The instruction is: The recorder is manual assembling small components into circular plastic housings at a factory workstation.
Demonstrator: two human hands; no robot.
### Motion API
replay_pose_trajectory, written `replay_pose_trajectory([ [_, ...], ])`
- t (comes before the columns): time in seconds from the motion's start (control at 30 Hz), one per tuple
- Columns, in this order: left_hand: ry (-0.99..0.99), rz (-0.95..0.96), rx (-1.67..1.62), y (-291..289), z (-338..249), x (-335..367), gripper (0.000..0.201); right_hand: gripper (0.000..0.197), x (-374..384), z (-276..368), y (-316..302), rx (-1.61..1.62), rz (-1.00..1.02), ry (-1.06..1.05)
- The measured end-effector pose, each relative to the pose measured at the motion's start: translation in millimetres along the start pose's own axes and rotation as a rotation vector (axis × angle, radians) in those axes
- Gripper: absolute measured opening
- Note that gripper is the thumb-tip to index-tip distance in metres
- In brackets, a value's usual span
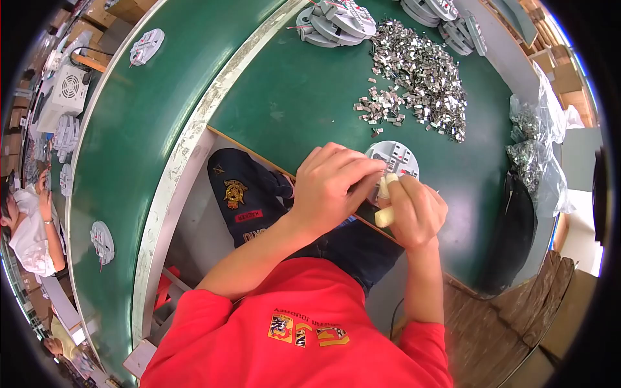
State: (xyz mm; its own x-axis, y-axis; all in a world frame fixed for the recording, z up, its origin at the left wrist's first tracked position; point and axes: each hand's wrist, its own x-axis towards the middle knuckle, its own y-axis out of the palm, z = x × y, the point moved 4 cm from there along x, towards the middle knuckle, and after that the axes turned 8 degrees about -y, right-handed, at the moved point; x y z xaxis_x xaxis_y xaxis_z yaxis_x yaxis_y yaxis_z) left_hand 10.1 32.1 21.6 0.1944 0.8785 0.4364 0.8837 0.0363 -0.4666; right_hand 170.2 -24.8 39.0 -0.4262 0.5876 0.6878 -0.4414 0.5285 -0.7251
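A round, light grey plastic base (396,152) with dark slots and a red spot lies at the table's near edge in front of me. My left hand (333,184) reaches over its left side, thumb and fingers pinched together. From the right, my right hand (414,210) closes in over the near part, fingers curled. Pale yellow coverings (384,216) wrap some of its fingertips. The two sets of fingertips nearly meet above the base and hide its near part. Whatever small piece sits between them cannot be made out.
A heap of small metal clips (427,81) spreads beyond the base. Stacked grey bases (336,26) stand at the far edge. Clear plastic bags (533,161) and a black object (511,236) lie right. Left, past a pale rail (187,139), a green belt (129,161) carries bases; a person sits beyond.
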Motion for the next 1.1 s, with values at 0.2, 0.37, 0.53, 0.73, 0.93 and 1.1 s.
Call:
replay_pose_trajectory([
  [0.2,0.02,0.039,-0.145,2.3,10.8,6.3,0.019,0.024,3.8,-12.2,-3.7,0.107,0.179,0.244],
  [0.37,0.059,0.09,-0.148,4.7,10.6,9.4,0.02,0.023,7.0,-26.2,-1.9,0.319,0.262,0.378],
  [0.53,0.121,0.084,-0.113,4.0,9.2,9.5,0.02,0.023,8.8,-30.3,-3.9,0.365,0.339,0.352],
  [0.73,0.185,0.089,-0.05,0.8,4.5,11.7,0.019,0.023,13.3,-33.0,-5.7,0.409,0.401,0.333],
  [0.93,0.182,0.099,-0.036,0.2,3.3,12.1,0.018,0.022,23.9,-32.1,-4.8,0.421,0.466,0.331],
  [1.1,0.182,0.117,0.01,0.4,2.5,13.6,0.019,0.02,47.7,-28.6,-3.1,0.373,0.64,0.273],
])
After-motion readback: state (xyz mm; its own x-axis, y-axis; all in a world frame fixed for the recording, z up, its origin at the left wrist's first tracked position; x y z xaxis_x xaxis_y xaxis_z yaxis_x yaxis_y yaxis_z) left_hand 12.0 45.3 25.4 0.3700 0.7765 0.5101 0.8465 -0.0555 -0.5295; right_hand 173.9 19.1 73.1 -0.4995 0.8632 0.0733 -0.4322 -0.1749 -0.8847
